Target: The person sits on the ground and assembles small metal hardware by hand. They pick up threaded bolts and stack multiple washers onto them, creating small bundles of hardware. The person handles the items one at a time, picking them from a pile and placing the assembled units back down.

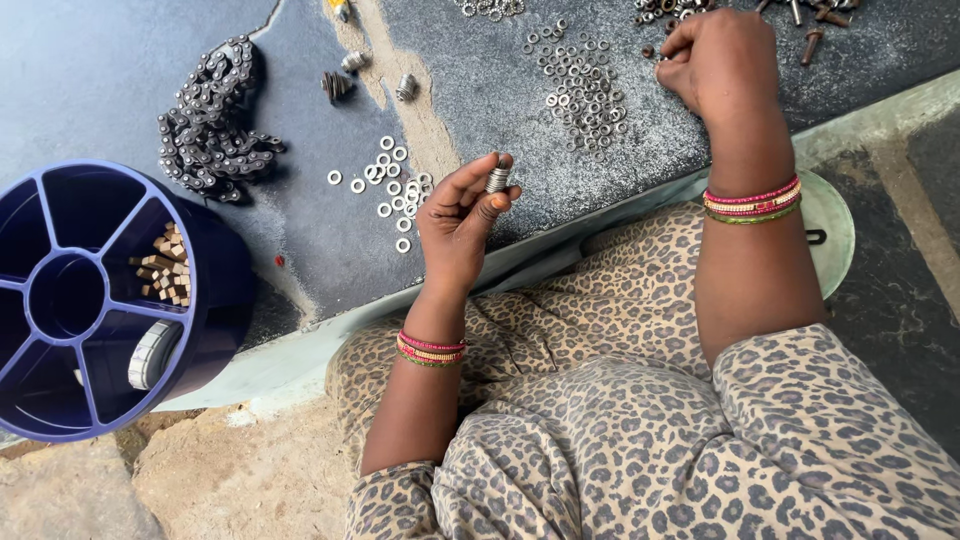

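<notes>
Had a little threaded metal stud pinched between thumb and fingertips of my left hand, held up over my lap just off the mat edge. My right hand was curled shut over the washers further out, couldn't tell if it had anything in it. Stud looked small, hard and probably slick, so gripping across the threads seemed the safest bet.

Bare mat left of chain; washers, nuts crowd middle; blue divided tub blocks left.
</notes>
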